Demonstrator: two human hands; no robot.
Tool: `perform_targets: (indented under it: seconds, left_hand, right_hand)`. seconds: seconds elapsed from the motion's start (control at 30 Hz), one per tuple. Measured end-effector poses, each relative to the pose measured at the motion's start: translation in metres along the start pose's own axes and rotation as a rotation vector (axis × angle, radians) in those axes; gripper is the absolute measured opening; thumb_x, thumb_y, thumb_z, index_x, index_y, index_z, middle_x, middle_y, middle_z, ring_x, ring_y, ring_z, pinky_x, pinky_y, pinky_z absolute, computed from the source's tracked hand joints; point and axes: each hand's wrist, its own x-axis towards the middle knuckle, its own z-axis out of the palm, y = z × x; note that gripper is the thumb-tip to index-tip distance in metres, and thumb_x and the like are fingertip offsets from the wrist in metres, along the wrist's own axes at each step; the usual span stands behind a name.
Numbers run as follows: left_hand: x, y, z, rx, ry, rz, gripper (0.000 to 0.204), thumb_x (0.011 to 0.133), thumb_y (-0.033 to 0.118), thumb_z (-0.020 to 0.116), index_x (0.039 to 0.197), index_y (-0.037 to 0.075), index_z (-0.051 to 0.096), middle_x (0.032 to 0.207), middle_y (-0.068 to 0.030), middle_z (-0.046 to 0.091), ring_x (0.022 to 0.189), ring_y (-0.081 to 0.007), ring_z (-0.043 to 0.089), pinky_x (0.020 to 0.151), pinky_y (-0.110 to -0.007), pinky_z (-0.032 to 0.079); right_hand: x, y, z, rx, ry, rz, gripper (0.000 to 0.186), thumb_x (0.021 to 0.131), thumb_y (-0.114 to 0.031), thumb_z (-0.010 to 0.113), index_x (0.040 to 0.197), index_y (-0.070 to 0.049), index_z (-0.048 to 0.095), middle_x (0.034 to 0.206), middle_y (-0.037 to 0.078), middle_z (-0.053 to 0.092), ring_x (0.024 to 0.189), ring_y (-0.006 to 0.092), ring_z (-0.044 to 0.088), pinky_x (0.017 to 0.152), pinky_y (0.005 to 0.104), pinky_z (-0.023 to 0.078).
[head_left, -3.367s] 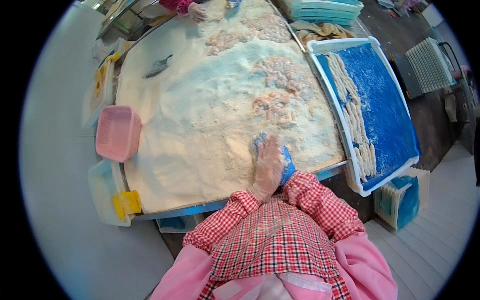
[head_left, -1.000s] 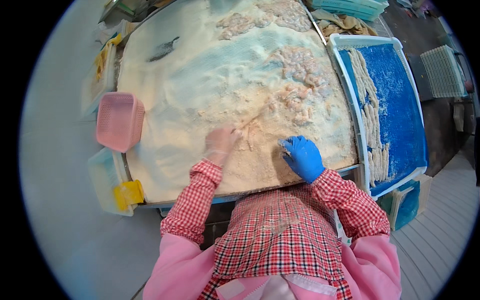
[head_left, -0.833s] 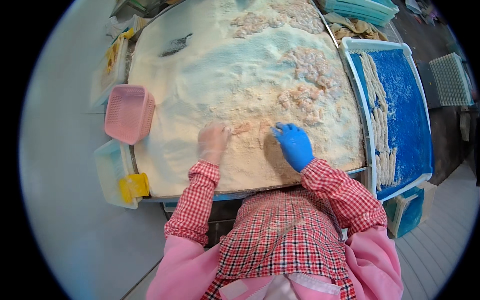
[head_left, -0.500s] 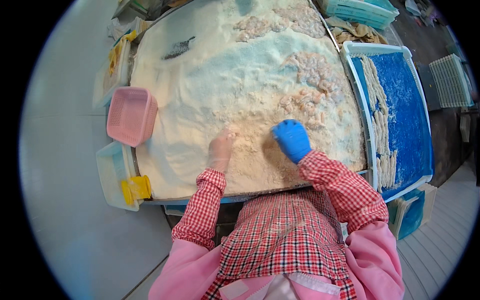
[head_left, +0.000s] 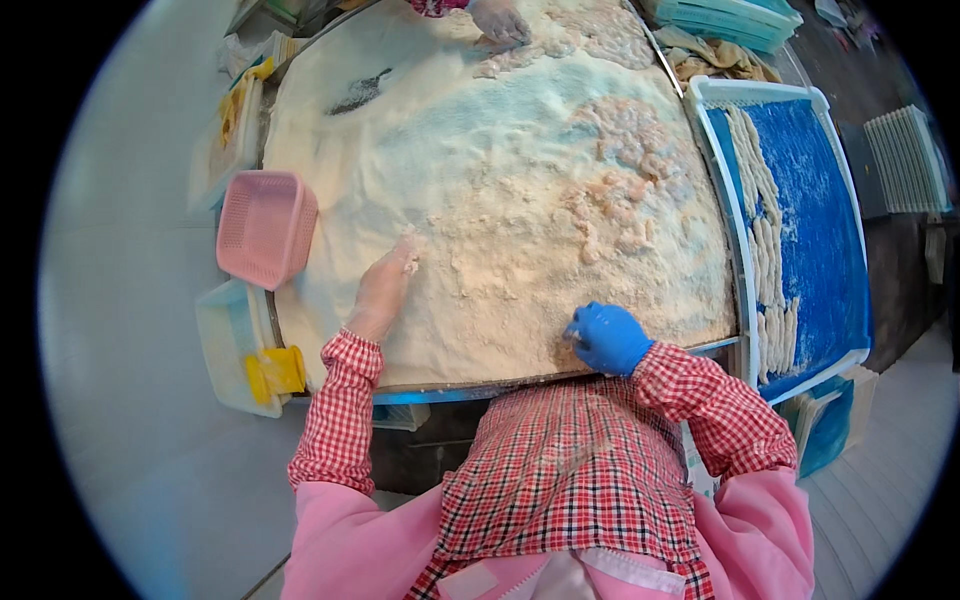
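My left hand [head_left: 388,275], in a clear, flour-dusted glove, is on the left part of a flour-covered table [head_left: 340,180], fingers stretched forward with flour clinging to them, just right of the pink basket [head_left: 265,225]. My right hand [head_left: 607,338], in a blue glove, is near the front edge with its fingers curled down into the flour; what they hold, if anything, is hidden. Beyond it lie heaps of pale pink, wet-looking pieces [head_left: 615,205]. At the right, a white-rimmed tray [head_left: 820,240] with a blue liner holds several long floured strips [head_left: 762,230] in a column.
Another person's gloved hand [head_left: 500,22] reaches over the far edge. A dark patch [head_left: 360,92] shows in the flour. A pale bin with a yellow item [head_left: 275,372] is at the near left; stacked turquoise trays [head_left: 725,22], crumpled cloth [head_left: 715,55] and racks [head_left: 895,160] stand right.
My left hand has moved forward and leftward, and my right hand back toward the front edge, away from it. The other person's hand has come back into view at the far edge.
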Motion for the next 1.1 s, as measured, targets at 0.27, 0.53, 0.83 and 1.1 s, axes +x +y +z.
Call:
perform_targets:
  seconds: [0.27, 0.53, 0.83, 1.1]
  left_hand:
    - [-0.015, 0.073, 0.049, -0.076, 0.0, 0.382, 0.051, 0.09, 0.021, 0.057, 0.138, 0.012, 0.043, 0.12, -0.019, 0.06, 0.105, -0.0319, 0.061, 0.089, -0.038, 0.049]
    - [0.001, 0.119, 0.128, -0.089, 0.242, -0.079, 0.049, 0.089, 0.02, 0.059, 0.135, 0.007, 0.047, 0.114, -0.0175, 0.063, 0.095, -0.0277, 0.064, 0.085, -0.037, 0.05]
    - [-0.013, 0.11, 0.087, -0.33, 0.179, 0.233, 0.039, 0.086, 0.004, 0.054, 0.125, 0.004, 0.057, 0.115, -0.0182, 0.062, 0.104, -0.0312, 0.06, 0.095, -0.042, 0.046]
    - [-0.007, 0.138, 0.124, -0.2, 0.238, 0.076, 0.027, 0.086, 0.011, 0.06, 0.112, 0.006, 0.065, 0.113, -0.0167, 0.062, 0.107, -0.034, 0.056, 0.097, -0.039, 0.044]
  right_hand:
    - [0.016, -0.01, 0.011, -0.089, 0.354, 0.078, 0.034, 0.077, -0.013, 0.062, 0.111, -0.01, 0.064, 0.098, 0.011, 0.062, 0.087, 0.0311, 0.059, 0.071, 0.0434, 0.049]
    - [0.029, 0.0, 0.033, 0.019, 0.475, 0.165, 0.054, 0.082, -0.016, 0.061, 0.133, -0.006, 0.047, 0.122, 0.017, 0.054, 0.103, 0.0356, 0.053, 0.085, 0.0431, 0.047]
    - [0.01, -0.024, 0.041, -0.064, 0.317, 0.041, 0.028, 0.072, -0.012, 0.063, 0.099, -0.007, 0.061, 0.088, 0.012, 0.056, 0.085, 0.0295, 0.056, 0.069, 0.0432, 0.046]
    - [0.032, -0.002, 0.067, 0.567, 0.524, 0.54, 0.022, 0.092, -0.02, 0.056, 0.107, -0.006, 0.064, 0.098, 0.016, 0.067, 0.089, 0.0303, 0.063, 0.077, 0.0386, 0.05]
